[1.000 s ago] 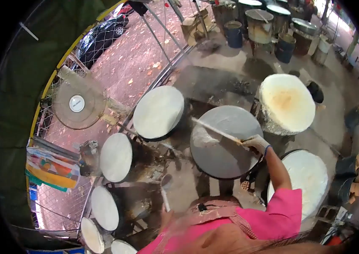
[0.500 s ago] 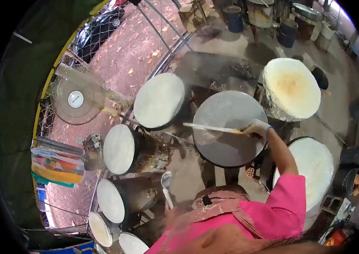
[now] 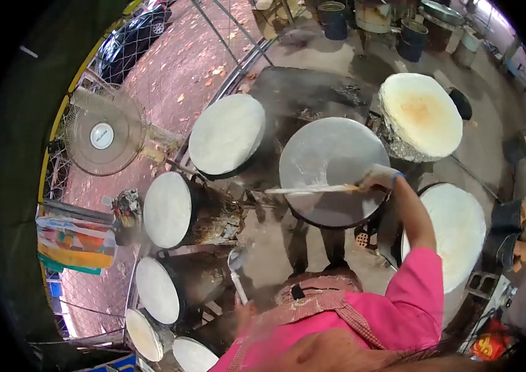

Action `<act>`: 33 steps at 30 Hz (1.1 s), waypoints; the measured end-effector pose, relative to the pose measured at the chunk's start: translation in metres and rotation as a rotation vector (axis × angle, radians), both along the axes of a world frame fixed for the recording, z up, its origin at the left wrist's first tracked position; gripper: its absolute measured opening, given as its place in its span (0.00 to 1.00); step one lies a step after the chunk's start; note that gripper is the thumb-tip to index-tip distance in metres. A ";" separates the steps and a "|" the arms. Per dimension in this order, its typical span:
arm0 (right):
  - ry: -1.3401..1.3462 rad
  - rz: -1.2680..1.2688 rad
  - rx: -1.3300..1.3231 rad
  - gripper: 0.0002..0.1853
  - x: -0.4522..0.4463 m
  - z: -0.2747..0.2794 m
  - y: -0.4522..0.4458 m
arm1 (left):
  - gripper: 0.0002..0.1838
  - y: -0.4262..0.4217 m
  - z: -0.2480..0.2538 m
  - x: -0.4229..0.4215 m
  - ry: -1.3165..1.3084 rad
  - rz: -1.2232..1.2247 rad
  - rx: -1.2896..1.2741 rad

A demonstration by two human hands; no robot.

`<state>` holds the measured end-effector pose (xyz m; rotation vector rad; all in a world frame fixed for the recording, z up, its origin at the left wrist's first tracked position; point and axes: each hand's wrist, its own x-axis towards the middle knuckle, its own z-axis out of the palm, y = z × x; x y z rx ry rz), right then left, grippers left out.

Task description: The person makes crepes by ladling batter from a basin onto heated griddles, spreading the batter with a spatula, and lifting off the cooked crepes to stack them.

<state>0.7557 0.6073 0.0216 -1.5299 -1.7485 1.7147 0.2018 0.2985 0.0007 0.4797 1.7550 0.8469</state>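
My right hand [image 3: 379, 177], in what looks like a pale glove with a blue cuff, is closed on a long flat spatula [image 3: 312, 190]. The spatula lies roughly level across the lower part of a round grey griddle [image 3: 331, 149]; I cannot tell whether it touches the surface. Pale smears and a wet-looking trace show on the griddle. Low on the left, my left hand [image 3: 245, 310] is wrapped round the white handle of a ladle [image 3: 237, 263]. The ladle's bowl points up, beside a drum-like stove topped by a white round sheet [image 3: 159, 290].
More white-covered round tops surround me: one at upper left [image 3: 227, 134], one at left [image 3: 168, 209], one at right [image 3: 452, 235]. A browned round sheet [image 3: 421, 115] lies at upper right. A fan [image 3: 101, 135] stands by the wire fence. Buckets [image 3: 411, 40] stand at the back.
The view has shifted slightly, moving the surroundings up and left. My right hand still holds the spatula over the lower griddle, where a pale streak now shows. My left hand keeps the ladle.
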 end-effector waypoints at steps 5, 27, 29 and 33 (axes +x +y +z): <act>-0.049 -0.355 -0.220 0.16 0.061 0.047 -0.211 | 0.38 0.011 0.003 -0.037 -0.112 -0.016 -0.062; -0.442 -1.075 0.609 0.14 -0.276 -0.122 -0.247 | 0.17 -0.022 -0.026 -0.174 -0.704 -0.151 -0.029; -0.566 -0.859 0.445 0.17 -0.277 -0.122 -0.233 | 0.25 -0.018 -0.052 -0.180 -1.104 -0.080 -0.084; -0.616 -0.959 0.302 0.18 -0.221 -0.026 -0.283 | 0.21 -0.015 -0.012 -0.174 -1.081 0.018 -0.137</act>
